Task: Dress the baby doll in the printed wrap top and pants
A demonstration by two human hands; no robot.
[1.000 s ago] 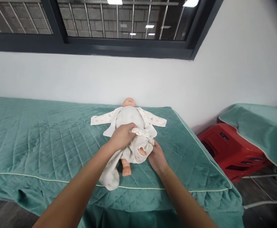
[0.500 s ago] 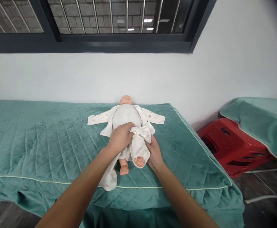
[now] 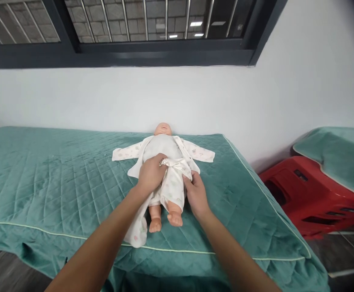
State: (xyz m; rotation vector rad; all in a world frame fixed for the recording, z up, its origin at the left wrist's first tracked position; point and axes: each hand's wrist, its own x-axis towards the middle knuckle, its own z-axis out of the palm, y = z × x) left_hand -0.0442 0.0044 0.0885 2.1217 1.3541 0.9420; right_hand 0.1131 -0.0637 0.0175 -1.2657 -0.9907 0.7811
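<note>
A baby doll (image 3: pixel 163 147) lies on its back on the green bed, its head by the wall. It has on a white printed jacket (image 3: pixel 199 153), spread open with the sleeves out to both sides. White printed pants (image 3: pixel 173 182) are bunched over its lower body, and both bare feet stick out below. My left hand (image 3: pixel 150 174) is closed on the gathered waistband. My right hand (image 3: pixel 197 196) pinches the pants' right side between thumb and fingers. A loose length of printed cloth (image 3: pixel 138 232) trails below my left wrist.
A green quilted cover (image 3: pixel 73 178) with pale piping spreads over the bed. Off to the right stands a red plastic object (image 3: pixel 304 190), partly under another green cloth (image 3: pixel 338 154). The white wall and a dark-framed barred window (image 3: pixel 165 54) rise behind.
The pants have slid up the leg on the right, so that foot and ankle now show fully. My right hand has moved slightly up; my left hand keeps its hold on the waistband.
</note>
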